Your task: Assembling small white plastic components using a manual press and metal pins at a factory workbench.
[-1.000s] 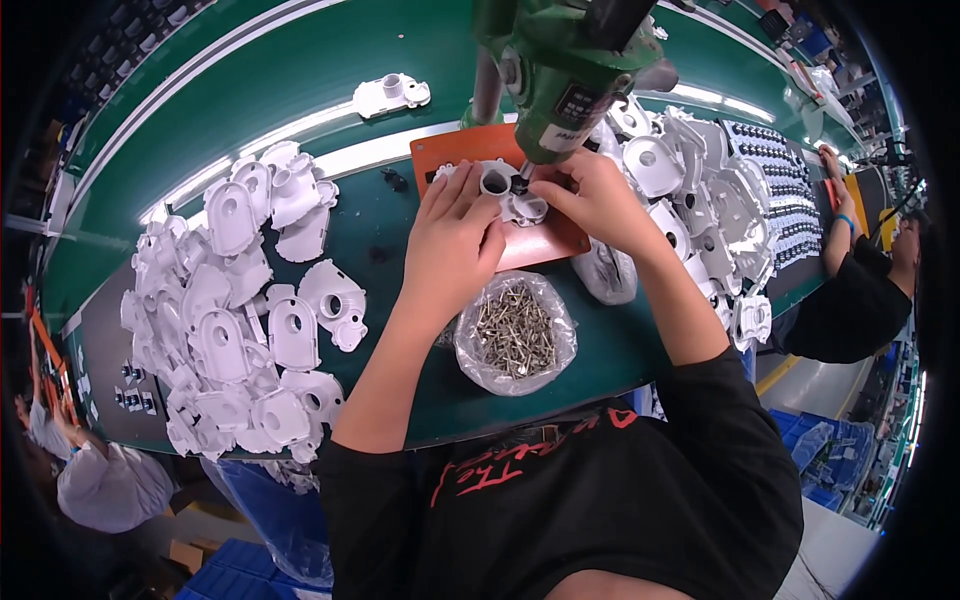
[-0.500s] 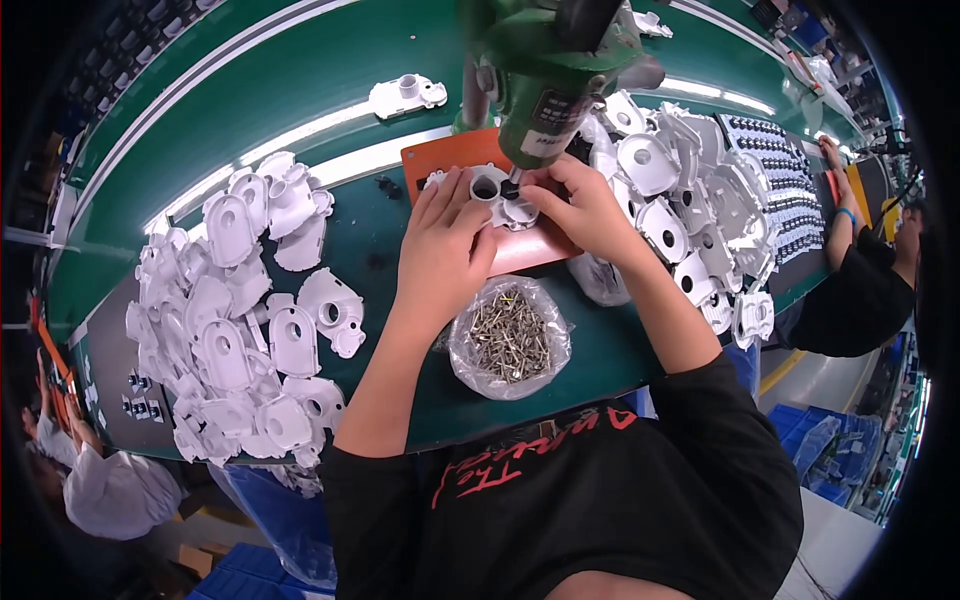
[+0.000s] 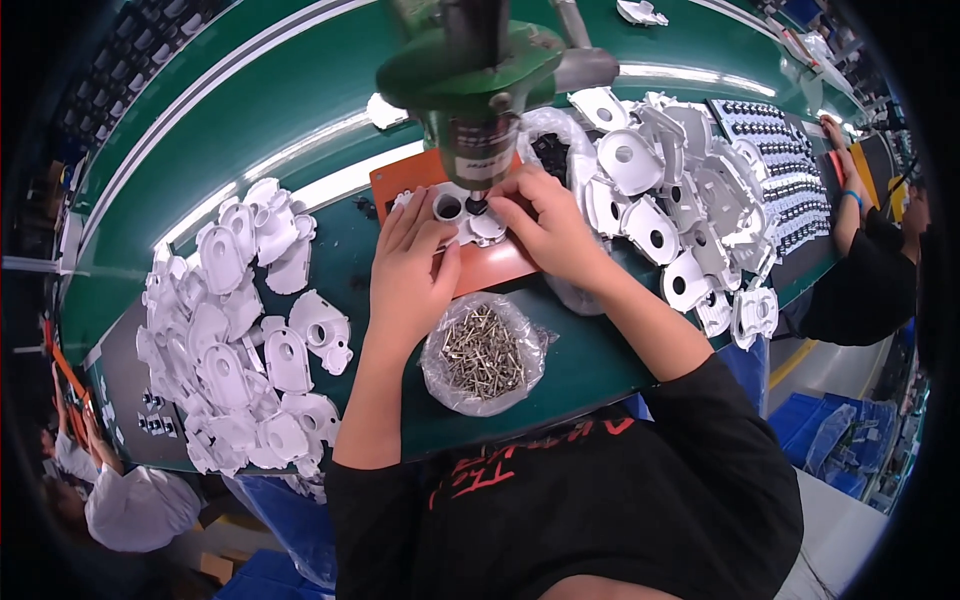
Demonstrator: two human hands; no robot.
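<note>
A white plastic housing (image 3: 487,230) with a round upright tube lies on an orange board (image 3: 497,272). My left hand (image 3: 412,268) rests over its left side, fingers together and thumb at the near edge, gripping it. On the right, my right hand (image 3: 552,228) is closed, thumb and fingertips pinching a small black part (image 3: 477,207) at the housing. Right above that part hangs the head of a green press (image 3: 482,125); its lower tip is close to my right fingertips. Whether the tip touches the black part cannot be made out.
A clear plastic bag (image 3: 538,350) of metal screws (image 3: 480,350) sits near me. White housings are heaped at left (image 3: 225,375) and right (image 3: 632,160). Another bag (image 3: 582,160) holds black parts. Trays (image 3: 785,165) with small black pieces stand far right. Co-workers (image 3: 845,290) are at both sides.
The whole view has shifted, so the press and board appear farther left. Both hands stay on the housing and black part, with little change in grip.
</note>
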